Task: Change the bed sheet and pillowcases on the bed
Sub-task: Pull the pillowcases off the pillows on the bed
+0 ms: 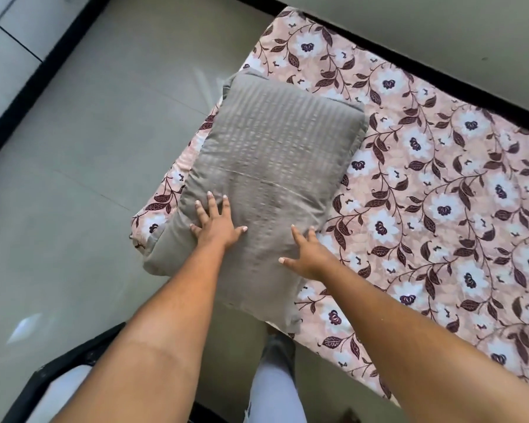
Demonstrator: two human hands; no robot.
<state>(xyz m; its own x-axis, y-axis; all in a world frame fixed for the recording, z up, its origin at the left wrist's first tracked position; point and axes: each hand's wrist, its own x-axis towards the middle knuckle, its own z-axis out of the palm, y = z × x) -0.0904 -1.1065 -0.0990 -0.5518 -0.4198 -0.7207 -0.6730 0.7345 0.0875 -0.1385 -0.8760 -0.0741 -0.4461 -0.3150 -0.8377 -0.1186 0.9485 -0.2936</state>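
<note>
Grey striped pillowcase (pixel 266 178) filled out by a pillow, plump from end to end; the pillow itself wholly hidden inside the cover, the opening not discernible. Lying lengthwise along the head-end edge of the mattress, on top of the pink floral bed sheet (pixel 440 193), with its near-left corner and near end overhanging the mattress edge above the grey tiled floor (pixel 83 141). Faint crease running across the middle of the cover. Far corners slightly soft with motion blur, so the stripe pattern smears there.

Sheet spread flat over the mattress, reaching to the far corner beside the dark skirting at the wall (pixel 425 32); right part of the bed cut off by the frame edge. Below the pillow, a leg in pale trousers (pixel 275 377) partly hidden by the pillow's overhang and by the forearms. A dark-rimmed object (pixel 58 370) at the bottom-left corner, mostly out of frame and not identifiable.

Left hand (pixel 217 224) spread flat, fingers splayed, palm pressing on the near-left part of the pillowcase, grasping nothing. Right hand (pixel 307 254) likewise spread wide with fingers apart, resting at the pillowcase's near-right edge where it meets the sheet, holding nothing.
</note>
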